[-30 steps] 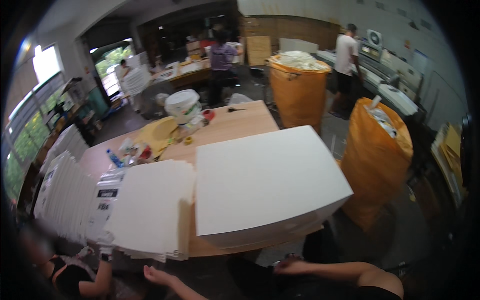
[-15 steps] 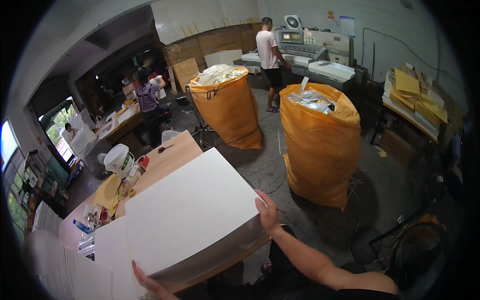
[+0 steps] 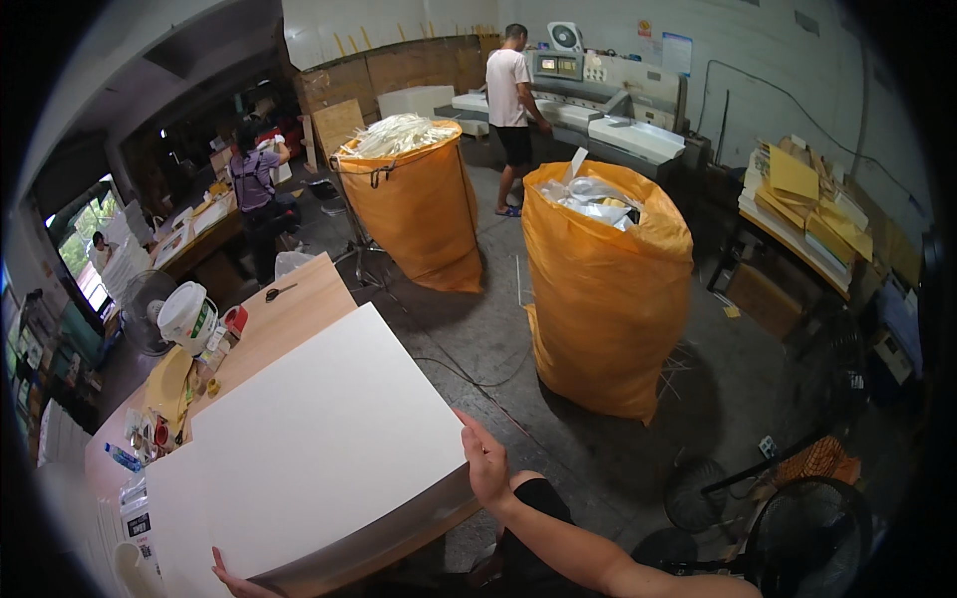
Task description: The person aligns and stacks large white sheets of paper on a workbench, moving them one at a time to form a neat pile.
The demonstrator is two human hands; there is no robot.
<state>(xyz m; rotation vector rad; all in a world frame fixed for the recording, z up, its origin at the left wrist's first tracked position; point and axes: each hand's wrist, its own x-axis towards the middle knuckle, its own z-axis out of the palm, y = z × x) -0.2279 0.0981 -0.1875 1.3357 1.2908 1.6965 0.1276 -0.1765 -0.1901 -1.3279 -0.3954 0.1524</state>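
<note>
A big, thick stack of flat white sheets (image 3: 329,419) is sitting in the lower left of the frame, on a pale wooden tabletop (image 3: 269,329). The person's bare right hand (image 3: 485,463) is touching the stack's right corner, low in the middle. Its fingers are lying close together along the edge, but I cannot tell if they are pinching any sheets. The bare left hand (image 3: 231,583) is touching the near edge at the bottom left. One finger is pointing up there, and most of that hand is out of sight, so I cannot tell if it is pinching.

A lower white stack (image 3: 177,508) is lying just beside the big one, to its left. Farther up the tabletop, a round white plastic bucket (image 3: 187,316) is standing near black scissors (image 3: 281,292). A blue plastic bottle (image 3: 122,457) is lying at the left.

Two tall orange cloth sacks are standing on the grey floor: one (image 3: 414,219) in the upper middle, one (image 3: 608,299) right of center. Behind them, a person in a white shirt (image 3: 510,90) is standing at a long grey machine (image 3: 638,100).
</note>
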